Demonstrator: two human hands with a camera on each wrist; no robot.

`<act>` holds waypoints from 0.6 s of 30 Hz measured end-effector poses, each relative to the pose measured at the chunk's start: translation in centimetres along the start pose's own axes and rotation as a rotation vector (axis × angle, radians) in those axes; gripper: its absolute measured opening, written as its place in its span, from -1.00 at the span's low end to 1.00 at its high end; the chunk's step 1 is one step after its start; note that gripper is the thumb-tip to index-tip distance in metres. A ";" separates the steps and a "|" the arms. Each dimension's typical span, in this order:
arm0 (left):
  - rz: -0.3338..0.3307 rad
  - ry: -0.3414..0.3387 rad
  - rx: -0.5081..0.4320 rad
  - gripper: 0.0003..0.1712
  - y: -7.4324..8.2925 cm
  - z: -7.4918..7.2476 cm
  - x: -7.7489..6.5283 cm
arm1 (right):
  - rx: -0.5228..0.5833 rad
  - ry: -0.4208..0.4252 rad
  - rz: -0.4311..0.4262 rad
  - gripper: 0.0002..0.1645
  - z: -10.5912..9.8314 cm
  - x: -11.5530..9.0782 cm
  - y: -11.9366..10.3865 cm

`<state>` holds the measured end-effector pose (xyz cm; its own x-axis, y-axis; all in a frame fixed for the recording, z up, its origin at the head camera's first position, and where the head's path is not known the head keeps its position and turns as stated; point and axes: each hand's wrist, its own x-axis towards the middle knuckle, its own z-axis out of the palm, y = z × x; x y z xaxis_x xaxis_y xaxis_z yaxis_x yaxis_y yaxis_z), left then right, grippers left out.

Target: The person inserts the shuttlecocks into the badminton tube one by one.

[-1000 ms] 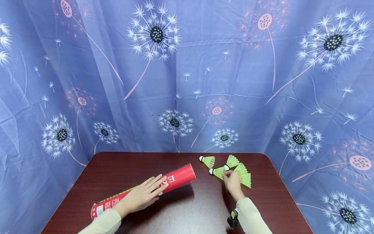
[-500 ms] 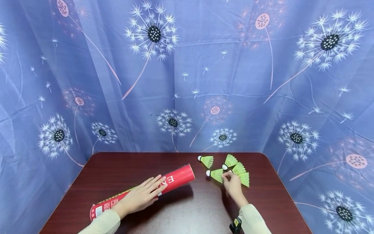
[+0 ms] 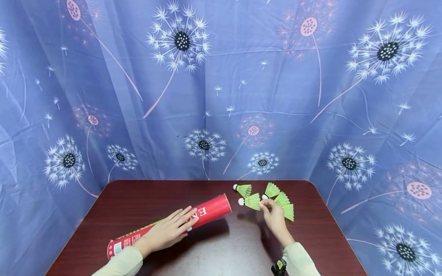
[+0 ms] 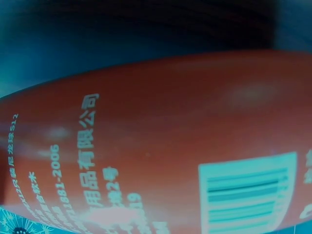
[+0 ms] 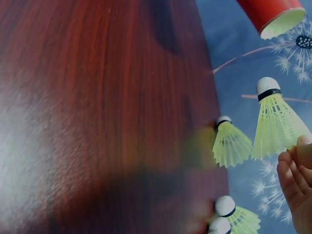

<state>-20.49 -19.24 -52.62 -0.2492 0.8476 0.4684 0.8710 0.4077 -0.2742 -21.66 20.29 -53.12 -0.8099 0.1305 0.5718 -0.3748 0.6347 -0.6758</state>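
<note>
In the head view my left hand [image 3: 167, 232] lies over a red shuttlecock tube [image 3: 212, 210] and holds it, fingers stretched across its side, the thumb hidden. The tube slants, its right end raised over its shadow; its open mouth shows in the right wrist view. Printed text and a barcode [image 4: 247, 192] fill the left wrist view. My right hand [image 3: 275, 220] pinches the feather edge of a yellow-green shuttlecock [image 3: 252, 201]. Its white cork points left to the tube, and it hangs above the table.
Another shuttlecock [image 3: 244, 189] lies near the table's back edge. Several more shuttlecocks [image 3: 289, 211] lie clustered behind and right of my right hand. The dark red-brown table [image 3: 155, 191] meets a blue dandelion-print curtain [image 3: 221, 96] at the back and sides.
My right hand has pinched the shuttlecock and lifted it off the table, moving slightly left toward the tube. The left hand and tube stay put.
</note>
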 end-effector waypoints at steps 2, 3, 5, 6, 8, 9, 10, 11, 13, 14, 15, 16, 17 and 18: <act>0.001 -0.018 0.016 -0.34 -0.1 0.0 -0.1 | 0.013 -0.005 0.001 -0.92 0.2 0.1 -0.3; 0.002 -0.023 0.022 -0.32 -0.1 0.0 -0.2 | 0.020 -0.006 0.004 -0.91 0.3 0.2 -0.5; 0.004 -0.020 0.021 -0.38 -0.1 0.0 -0.2 | 0.038 -0.011 0.005 -0.91 0.5 0.3 -0.8; 0.005 -0.019 0.021 -0.42 -0.1 0.0 -0.2 | 0.045 -0.013 0.001 -0.91 0.6 0.3 -1.0; 0.008 -0.013 0.017 -0.42 -0.1 0.0 -0.2 | 0.061 -0.015 -0.009 -0.92 0.7 0.4 -1.4; 0.007 -0.013 0.011 -0.41 0.0 0.0 -0.2 | 0.075 -0.014 -0.012 -0.92 0.8 0.4 -1.6; 0.007 -0.013 0.010 -0.40 0.0 0.0 -0.1 | 0.084 -0.016 -0.019 -0.92 0.9 0.4 -1.7; 0.006 -0.014 0.009 -0.40 0.0 0.0 -0.1 | 0.095 -0.017 -0.027 -0.92 0.9 0.4 -1.9; 0.006 -0.012 0.007 -0.40 0.1 0.1 0.0 | 0.112 -0.020 -0.038 -0.91 1.0 0.4 -2.1; 0.005 -0.008 -0.001 -0.40 0.1 0.1 0.0 | 0.121 -0.023 -0.041 -0.91 1.1 0.4 -2.2; 0.004 -0.004 -0.009 -0.40 0.1 0.1 0.1 | 0.134 -0.027 -0.043 -0.90 1.2 0.4 -2.4; 0.004 0.001 -0.018 -0.40 0.1 0.1 0.1 | 0.142 -0.033 -0.042 -0.89 1.3 0.3 -2.5; 0.004 0.006 -0.026 -0.40 0.1 0.2 0.2 | 0.148 -0.037 -0.042 -0.89 1.4 0.3 -2.6; 0.003 0.010 -0.033 -0.40 0.1 0.2 0.2 | 0.156 -0.043 -0.041 -0.90 1.4 0.2 -2.7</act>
<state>-20.52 -18.93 -52.69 -0.2420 0.8453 0.4764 0.8852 0.3934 -0.2483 -21.48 17.52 -51.86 -0.8098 0.0722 0.5822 -0.4709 0.5120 -0.7184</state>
